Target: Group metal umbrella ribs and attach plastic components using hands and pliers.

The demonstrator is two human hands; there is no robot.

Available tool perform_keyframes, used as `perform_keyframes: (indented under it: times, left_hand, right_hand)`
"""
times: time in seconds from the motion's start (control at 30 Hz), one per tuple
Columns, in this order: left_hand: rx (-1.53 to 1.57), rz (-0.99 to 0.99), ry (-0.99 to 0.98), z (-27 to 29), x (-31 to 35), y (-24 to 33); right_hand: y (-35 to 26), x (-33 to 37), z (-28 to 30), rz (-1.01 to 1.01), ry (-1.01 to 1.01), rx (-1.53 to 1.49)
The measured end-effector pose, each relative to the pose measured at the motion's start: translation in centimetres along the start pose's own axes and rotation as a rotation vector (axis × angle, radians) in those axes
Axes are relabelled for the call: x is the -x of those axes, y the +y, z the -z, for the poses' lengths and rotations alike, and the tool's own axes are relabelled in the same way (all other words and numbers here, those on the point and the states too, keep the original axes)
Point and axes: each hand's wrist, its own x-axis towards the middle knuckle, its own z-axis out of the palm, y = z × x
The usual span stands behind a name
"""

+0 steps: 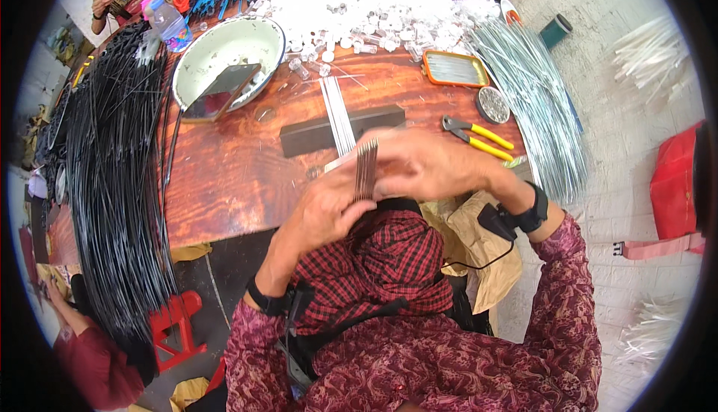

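Note:
Above my lap, close to the table's near edge, my hands are close together. My left hand (327, 201) is closed on a small bundle of thin metal rods (366, 169), its thumb against the lower end. My right hand (428, 164) comes in from the other side, with bent fingers against the same bundle; its fingertips are partly hidden and a little blurred. Just beyond my hands, a row of straight pale rods (336, 109) lies across a dark flat bar (303, 138) on the wooden table (217, 188). The near ends of these rods disappear behind my hands.
Black strands (120, 180) hang off the table's left side; silvery wires (535, 98) lie at right. An enamel basin (191, 57) holds a dark flat panel (222, 92). Yellow-handled pliers (482, 137), an orange-rimmed tray (455, 69) and clear plastic pieces (374, 16) lie beyond. Other people sit at left.

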Motion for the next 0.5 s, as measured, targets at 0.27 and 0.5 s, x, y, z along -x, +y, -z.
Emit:
perform_keyframes:
  times: [0.27, 0.5]
  left_hand:
    - [-0.201, -0.086, 0.09, -1.0, 0.3, 0.1]
    - [-0.55, -0.194, 0.161, -1.9, 0.1, 0.8]
  right_hand:
    - [-1.9, 2.2, -4.9, 0.054, 0.263, 0.056]
    - [-2.3, 2.8, -6.2, 0.234, 0.412, 0.217]
